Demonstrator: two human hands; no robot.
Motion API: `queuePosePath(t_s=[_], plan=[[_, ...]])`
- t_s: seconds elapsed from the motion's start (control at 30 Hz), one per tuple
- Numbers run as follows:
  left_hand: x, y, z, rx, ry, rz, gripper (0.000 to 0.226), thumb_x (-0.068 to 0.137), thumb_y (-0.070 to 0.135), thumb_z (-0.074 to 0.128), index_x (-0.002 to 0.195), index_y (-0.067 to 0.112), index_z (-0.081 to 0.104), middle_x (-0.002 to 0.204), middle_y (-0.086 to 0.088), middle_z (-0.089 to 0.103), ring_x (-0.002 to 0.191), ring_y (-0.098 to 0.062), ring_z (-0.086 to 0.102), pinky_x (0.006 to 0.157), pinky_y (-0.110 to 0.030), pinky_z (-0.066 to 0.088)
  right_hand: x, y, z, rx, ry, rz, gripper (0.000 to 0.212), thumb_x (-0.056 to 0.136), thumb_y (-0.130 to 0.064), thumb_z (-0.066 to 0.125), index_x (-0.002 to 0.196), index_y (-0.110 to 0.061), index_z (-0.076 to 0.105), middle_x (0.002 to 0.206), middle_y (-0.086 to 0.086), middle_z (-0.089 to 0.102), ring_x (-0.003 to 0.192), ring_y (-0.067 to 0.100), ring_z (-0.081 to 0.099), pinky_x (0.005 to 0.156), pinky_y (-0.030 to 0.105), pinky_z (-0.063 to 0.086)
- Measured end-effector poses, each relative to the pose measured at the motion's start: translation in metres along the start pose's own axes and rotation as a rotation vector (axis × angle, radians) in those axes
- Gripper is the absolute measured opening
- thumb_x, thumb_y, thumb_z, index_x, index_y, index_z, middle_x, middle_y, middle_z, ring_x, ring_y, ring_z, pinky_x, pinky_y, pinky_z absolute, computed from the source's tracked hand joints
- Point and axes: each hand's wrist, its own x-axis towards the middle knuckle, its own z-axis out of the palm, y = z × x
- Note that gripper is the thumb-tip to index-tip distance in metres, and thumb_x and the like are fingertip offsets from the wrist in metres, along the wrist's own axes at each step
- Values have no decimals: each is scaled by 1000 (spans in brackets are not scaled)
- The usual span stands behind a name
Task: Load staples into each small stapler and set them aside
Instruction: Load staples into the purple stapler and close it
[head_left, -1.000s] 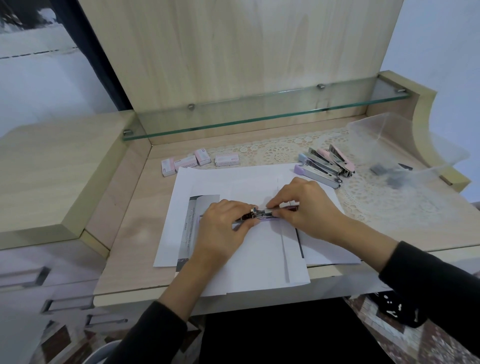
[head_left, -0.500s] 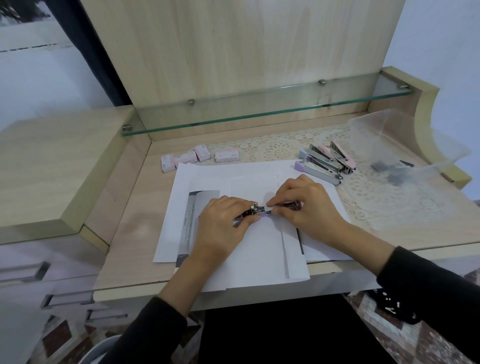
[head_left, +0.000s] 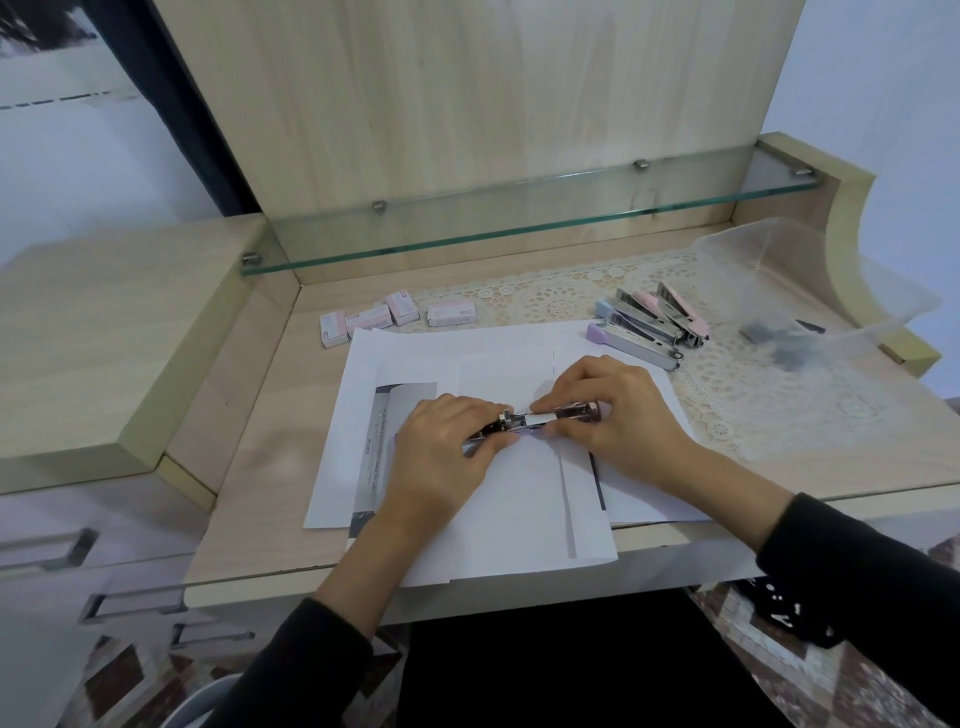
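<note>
both hands together over the white paper sheets (head_left: 519, 499), clamped on one small open stapler (head_left: 535, 420). left hand (head_left: 441, 457) gripping its near-left end, thumb pressed along the metal base. right hand (head_left: 618, 410) pinching the far-right end, fingertips (head_left: 545, 408) on the pale strip lying in the channel; cannot tell whether a strip of staples or part of the mechanism. stapler lying roughly level, just above the paper, between the two hands. beyond the right hand, on the lace mat (head_left: 727, 384), a cluster of other small staplers (head_left: 649, 322), pastel ends in lilac, blue and pink, touching one another. beyond the left hand, four small staple boxes (head_left: 395, 317) in a loose row on the bare desk (head_left: 260, 467). far right of the right hand, a clear plastic tub (head_left: 810, 280) with dark small items inside, too blurred to name.
</note>
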Motion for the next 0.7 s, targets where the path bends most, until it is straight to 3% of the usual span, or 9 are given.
queuePosePath(t_s=[0.2,0.37,0.6,0.7], plan=[[0,1,0,-2,-5,-2,33,77,37,59,86,9,72,81,-2,72,79,-9,54,70,-27,42,-2,2,-2,-41,8,-78,11,66,-18,72,77,-18,76,80,3,65,63,6,48,61,26,39],[0,2,-1,7,1,6,32,77,37,59,85,9,72,81,-1,72,79,-9,54,69,-25,42,-2,4,-1,-187,-1,-158,12,69,-19,68,76,-23,76,83,3,68,62,19,54,59,26,37],[1,1,0,9,8,8,30,77,36,59,84,9,72,80,-1,72,78,-9,54,69,-24,41,0,6,0,-207,-42,-189,10,71,-23,68,76,-23,76,87,0,70,66,19,54,58,12,31],[1,1,0,0,-2,7,29,77,36,60,85,11,72,81,1,72,78,-8,55,70,-25,42,-2,9,6,-212,-45,-225,11,71,-22,70,81,-25,76,92,-1,71,67,22,56,60,21,38]])
